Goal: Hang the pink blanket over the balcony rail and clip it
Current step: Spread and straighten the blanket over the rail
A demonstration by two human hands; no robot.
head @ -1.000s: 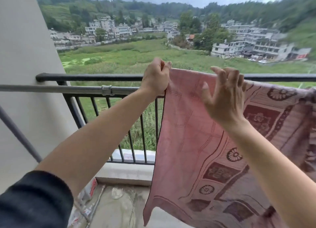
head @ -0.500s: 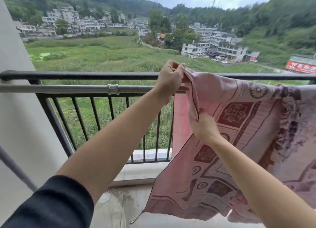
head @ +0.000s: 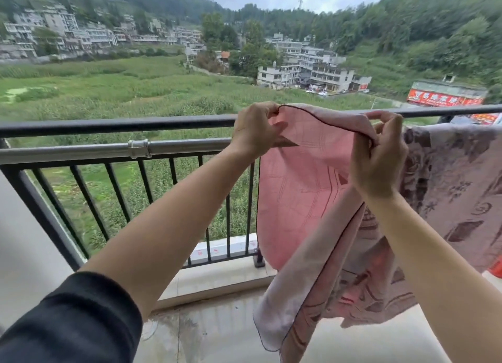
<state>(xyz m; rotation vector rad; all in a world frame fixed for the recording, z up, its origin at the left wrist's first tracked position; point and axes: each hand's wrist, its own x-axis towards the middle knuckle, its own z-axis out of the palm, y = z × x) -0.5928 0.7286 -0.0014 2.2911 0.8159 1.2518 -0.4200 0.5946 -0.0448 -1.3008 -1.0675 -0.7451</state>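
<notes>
Pinching the dark-piped hem between thumb and fingers, our left hand (head: 255, 130) holds the blanket's corner at rail height, as it did a second ago. Our right hand (head: 377, 156) has changed most. A second ago its fingers were spread over the top of the cloth, and half a second ago it gripped a fold lower down. Now it is up at the hem, fingers curled and clamped on the edge, near the left hand.

Between the two hands the edge of the pink blanket (head: 307, 188) sags in a shallow arc, its plain side toward us. The loose end hangs down toward the balcony floor (head: 217, 335). To the right, its patterned stretch already lies draped, as far as we can tell, over the silver pole (head: 81, 152) that runs just inside the black balcony rail (head: 122, 124).

We judge that this regrip gives us the whole free edge under control. That lets us lift the left end over the rail and pull it flat. No clip is in view, so the clipping is not yet done.
</notes>
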